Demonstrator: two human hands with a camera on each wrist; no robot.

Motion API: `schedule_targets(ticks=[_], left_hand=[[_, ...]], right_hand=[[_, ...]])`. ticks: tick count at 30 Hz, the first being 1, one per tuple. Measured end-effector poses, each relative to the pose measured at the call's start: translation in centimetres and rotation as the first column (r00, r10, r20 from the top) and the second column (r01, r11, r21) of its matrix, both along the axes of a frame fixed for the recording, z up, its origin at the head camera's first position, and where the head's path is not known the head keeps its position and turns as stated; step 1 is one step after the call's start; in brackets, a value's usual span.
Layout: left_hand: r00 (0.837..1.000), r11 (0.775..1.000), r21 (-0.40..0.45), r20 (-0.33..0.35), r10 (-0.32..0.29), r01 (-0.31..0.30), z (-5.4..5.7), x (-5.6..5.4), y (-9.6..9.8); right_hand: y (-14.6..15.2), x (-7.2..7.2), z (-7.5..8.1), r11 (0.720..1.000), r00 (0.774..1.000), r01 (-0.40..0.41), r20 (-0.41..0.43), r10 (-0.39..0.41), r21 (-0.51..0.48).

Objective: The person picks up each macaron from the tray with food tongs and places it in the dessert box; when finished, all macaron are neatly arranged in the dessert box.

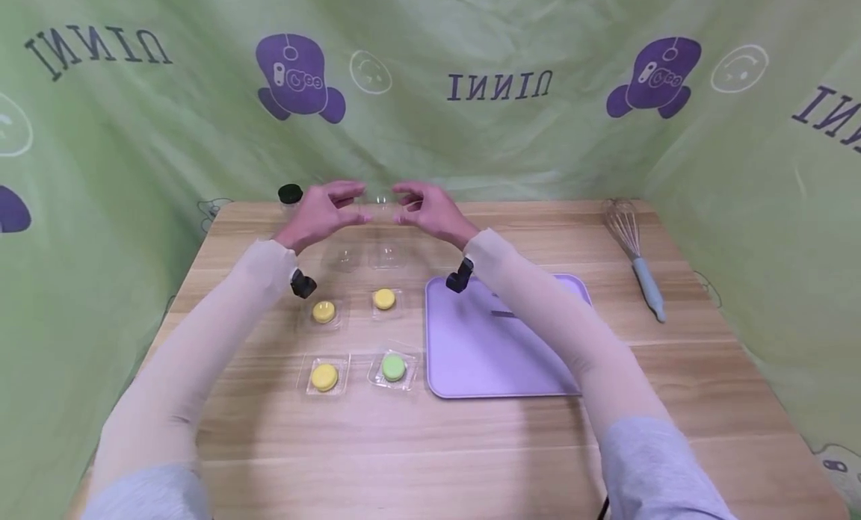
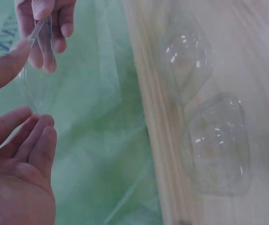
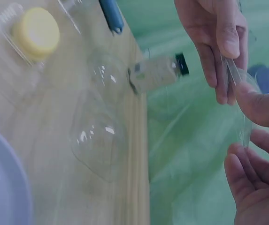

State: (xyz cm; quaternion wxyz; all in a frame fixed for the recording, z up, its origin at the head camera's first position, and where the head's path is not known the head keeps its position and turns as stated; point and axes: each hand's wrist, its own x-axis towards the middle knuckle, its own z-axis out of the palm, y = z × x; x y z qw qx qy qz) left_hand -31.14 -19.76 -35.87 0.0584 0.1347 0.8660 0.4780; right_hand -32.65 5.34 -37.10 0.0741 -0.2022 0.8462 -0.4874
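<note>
Over the far edge of the table, both hands hold one clear plastic domed lid (image 2: 38,89) raised between them. My left hand (image 1: 326,212) pinches one side of its rim between thumb and fingers. Opposite it, my right hand (image 1: 433,212) pinches the other side the same way. Below the hands, two more clear domed lids (image 2: 216,145) lie side by side on the wooden table. Nearer to me are three yellow macarons (image 1: 324,377) and a green macaron (image 1: 393,367), each in a small clear plastic base.
A purple tray (image 1: 464,363) lies right of the macarons, partly under my right forearm, with a thin dark object (image 1: 503,314) on it. A whisk (image 1: 642,273) with a blue handle lies far right. A black-capped bottle (image 3: 155,74) stands at the back left.
</note>
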Motion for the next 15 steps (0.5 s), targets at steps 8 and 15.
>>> schedule_targets(ticks=[8,15], left_hand=[[0.998,0.999,-0.039,-0.06,-0.019,0.017,0.1,3.0,0.4],[0.989,0.998,-0.067,-0.144,-0.024,0.015,-0.7,5.6,0.7]], right_hand=[[0.9,3.1,0.4,0.999,0.994,-0.029,-0.101,0.034,0.043],[1.3,5.6,0.1,0.993,0.98,-0.064,-0.184,0.081,0.097]])
